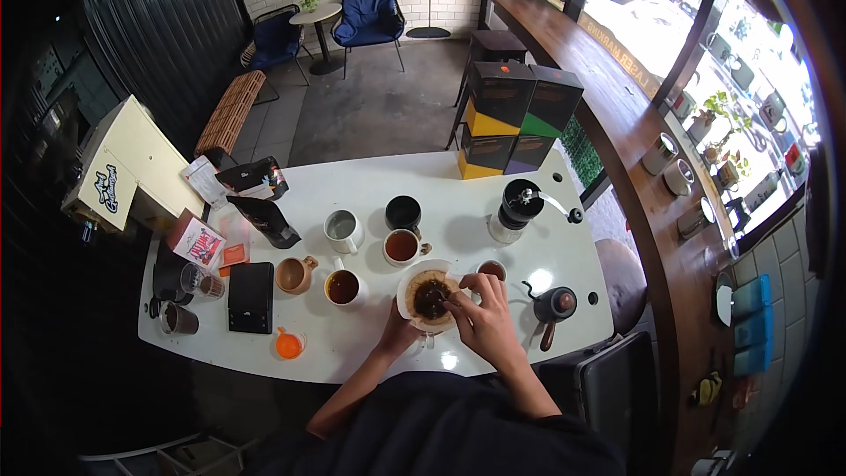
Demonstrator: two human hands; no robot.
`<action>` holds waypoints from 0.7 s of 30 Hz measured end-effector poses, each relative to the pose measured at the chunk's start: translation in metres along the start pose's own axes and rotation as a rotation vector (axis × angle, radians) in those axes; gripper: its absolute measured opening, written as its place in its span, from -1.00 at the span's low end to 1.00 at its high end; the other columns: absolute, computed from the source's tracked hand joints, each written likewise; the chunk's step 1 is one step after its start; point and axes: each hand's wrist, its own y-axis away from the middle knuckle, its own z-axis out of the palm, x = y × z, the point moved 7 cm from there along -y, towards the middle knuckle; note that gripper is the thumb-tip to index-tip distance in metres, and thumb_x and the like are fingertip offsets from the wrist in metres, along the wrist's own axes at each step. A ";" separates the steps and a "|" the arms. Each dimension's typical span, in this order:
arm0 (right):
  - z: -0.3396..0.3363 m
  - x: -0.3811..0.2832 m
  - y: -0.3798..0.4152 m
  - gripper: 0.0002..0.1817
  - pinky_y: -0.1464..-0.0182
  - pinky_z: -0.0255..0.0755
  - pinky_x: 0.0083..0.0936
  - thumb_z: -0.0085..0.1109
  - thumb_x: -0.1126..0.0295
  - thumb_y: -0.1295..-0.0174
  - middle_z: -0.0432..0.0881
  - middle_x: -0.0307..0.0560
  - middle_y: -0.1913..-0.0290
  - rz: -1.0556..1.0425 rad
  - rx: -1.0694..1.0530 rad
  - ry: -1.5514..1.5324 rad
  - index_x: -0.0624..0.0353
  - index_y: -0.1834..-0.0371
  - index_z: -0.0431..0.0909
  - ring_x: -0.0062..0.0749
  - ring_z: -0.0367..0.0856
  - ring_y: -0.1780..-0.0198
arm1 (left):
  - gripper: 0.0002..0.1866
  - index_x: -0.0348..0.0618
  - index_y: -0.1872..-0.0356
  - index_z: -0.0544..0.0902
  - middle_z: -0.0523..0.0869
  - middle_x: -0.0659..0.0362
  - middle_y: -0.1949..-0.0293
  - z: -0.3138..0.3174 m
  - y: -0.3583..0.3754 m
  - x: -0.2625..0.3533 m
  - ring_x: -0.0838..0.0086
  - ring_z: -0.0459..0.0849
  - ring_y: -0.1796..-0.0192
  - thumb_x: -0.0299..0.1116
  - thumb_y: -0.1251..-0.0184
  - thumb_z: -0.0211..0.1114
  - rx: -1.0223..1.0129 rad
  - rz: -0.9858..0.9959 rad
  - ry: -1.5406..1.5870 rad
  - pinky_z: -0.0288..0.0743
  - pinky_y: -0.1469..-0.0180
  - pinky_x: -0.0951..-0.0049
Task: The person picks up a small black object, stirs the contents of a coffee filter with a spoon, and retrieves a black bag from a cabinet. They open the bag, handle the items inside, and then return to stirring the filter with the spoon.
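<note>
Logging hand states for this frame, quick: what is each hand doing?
Left hand: closed around the side of the coffee dripper.
Right hand: fingers pinched over the grounds in the dripper; what they hold cannot be told.

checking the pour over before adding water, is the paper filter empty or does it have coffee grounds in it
It has grounds in it: the paper filter shows a dark brown mass at its centre, where the right hand reaches in.

Setting: café. Long wooden bar counter, blue lounge chairs at a small round table, coffee cups laid out.
</note>
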 end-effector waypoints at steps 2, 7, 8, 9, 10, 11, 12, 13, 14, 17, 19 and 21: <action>-0.001 -0.003 -0.002 -0.85 -0.20 0.39 -0.12 0.44 0.42 -0.23 0.57 -0.03 -0.02 -0.020 -0.009 0.015 0.19 0.19 0.71 -0.06 0.52 -0.09 | -0.37 -0.28 -0.21 0.63 0.80 0.09 -0.11 0.001 0.000 0.004 0.41 0.78 -0.12 -0.48 -0.05 0.66 -0.002 -0.010 0.030 0.66 -0.22 0.33; -0.002 -0.004 -0.001 -0.84 -0.20 0.38 -0.14 0.45 0.42 -0.23 0.57 -0.03 -0.03 -0.012 -0.016 -0.091 0.19 0.18 0.72 -0.08 0.52 -0.10 | -0.37 -0.29 -0.22 0.63 0.80 0.10 -0.10 0.000 0.000 -0.004 0.41 0.78 -0.12 -0.49 -0.06 0.65 -0.002 -0.028 0.055 0.65 -0.22 0.34; -0.002 -0.003 -0.001 -0.84 -0.20 0.38 -0.14 0.45 0.42 -0.23 0.57 -0.03 -0.03 -0.010 -0.017 -0.091 0.19 0.18 0.72 -0.08 0.52 -0.10 | -0.37 -0.28 -0.22 0.63 0.80 0.10 -0.10 -0.001 0.000 -0.006 0.41 0.78 -0.12 -0.50 -0.06 0.65 0.000 -0.039 0.052 0.65 -0.23 0.34; -0.001 -0.002 -0.001 -0.84 -0.19 0.39 -0.13 0.45 0.42 -0.23 0.56 -0.03 -0.03 -0.007 -0.029 -0.083 0.19 0.18 0.72 -0.07 0.52 -0.10 | -0.37 -0.28 -0.22 0.63 0.80 0.10 -0.10 -0.001 0.001 -0.007 0.41 0.78 -0.12 -0.51 -0.06 0.65 0.001 -0.049 0.050 0.65 -0.23 0.34; 0.000 0.000 -0.001 -0.84 -0.19 0.39 -0.12 0.45 0.42 -0.23 0.56 -0.02 -0.03 -0.006 -0.040 -0.074 0.19 0.18 0.72 -0.05 0.52 -0.11 | -0.37 -0.28 -0.22 0.63 0.80 0.10 -0.10 0.000 0.002 -0.008 0.41 0.78 -0.12 -0.51 -0.06 0.65 0.000 -0.048 0.051 0.65 -0.23 0.34; 0.001 0.001 0.001 -0.84 -0.19 0.39 -0.12 0.45 0.42 -0.23 0.56 -0.02 -0.03 -0.010 -0.039 -0.071 0.19 0.18 0.72 -0.05 0.52 -0.11 | -0.36 -0.28 -0.23 0.62 0.80 0.10 -0.10 0.000 0.002 -0.006 0.41 0.78 -0.12 -0.52 -0.05 0.65 0.008 -0.025 0.044 0.65 -0.23 0.34; 0.001 0.002 0.002 -0.85 -0.19 0.39 -0.11 0.44 0.42 -0.23 0.56 -0.02 -0.02 -0.013 -0.017 -0.049 0.18 0.18 0.71 -0.04 0.52 -0.11 | -0.34 -0.28 -0.23 0.62 0.80 0.10 -0.10 0.000 -0.001 -0.004 0.41 0.78 -0.12 -0.53 -0.03 0.65 0.020 0.003 0.038 0.65 -0.24 0.34; 0.000 0.004 0.001 -0.86 -0.19 0.39 -0.11 0.44 0.42 -0.23 0.56 -0.01 -0.02 -0.018 0.001 -0.028 0.18 0.19 0.71 -0.03 0.51 -0.11 | -0.34 -0.28 -0.23 0.62 0.80 0.10 -0.10 0.000 -0.005 -0.003 0.41 0.78 -0.12 -0.53 -0.03 0.65 0.029 0.010 0.040 0.65 -0.24 0.34; -0.001 0.004 -0.002 -0.86 -0.19 0.39 -0.11 0.44 0.42 -0.23 0.56 -0.01 -0.02 -0.024 -0.008 -0.032 0.18 0.19 0.71 -0.03 0.51 -0.11 | -0.33 -0.29 -0.24 0.62 0.80 0.10 -0.10 0.000 -0.006 -0.003 0.41 0.78 -0.12 -0.54 -0.02 0.65 0.027 0.012 0.036 0.66 -0.23 0.34; -0.004 0.000 -0.004 -0.86 -0.20 0.39 -0.10 0.44 0.45 -0.23 0.55 -0.01 -0.01 -0.032 0.000 -0.024 0.18 0.19 0.71 -0.02 0.51 -0.10 | -0.33 -0.29 -0.23 0.61 0.80 0.10 -0.11 0.001 0.001 0.002 0.41 0.78 -0.12 -0.53 -0.01 0.66 0.019 -0.004 0.039 0.66 -0.22 0.34; 0.000 0.002 -0.004 -0.86 -0.20 0.39 -0.10 0.44 0.45 -0.22 0.56 -0.01 -0.01 -0.035 -0.026 -0.064 0.19 0.19 0.71 -0.03 0.51 -0.10 | -0.34 -0.29 -0.23 0.62 0.80 0.10 -0.11 0.001 -0.004 0.003 0.42 0.78 -0.12 -0.52 -0.02 0.65 0.009 0.004 0.050 0.67 -0.21 0.35; 0.003 0.002 -0.002 -0.85 -0.20 0.38 -0.10 0.45 0.46 -0.21 0.56 -0.02 -0.01 -0.033 -0.065 -0.110 0.19 0.19 0.71 -0.03 0.51 -0.10 | -0.36 -0.29 -0.22 0.62 0.80 0.09 -0.11 0.002 0.000 0.002 0.43 0.78 -0.11 -0.49 -0.05 0.64 -0.015 0.019 0.022 0.67 -0.20 0.35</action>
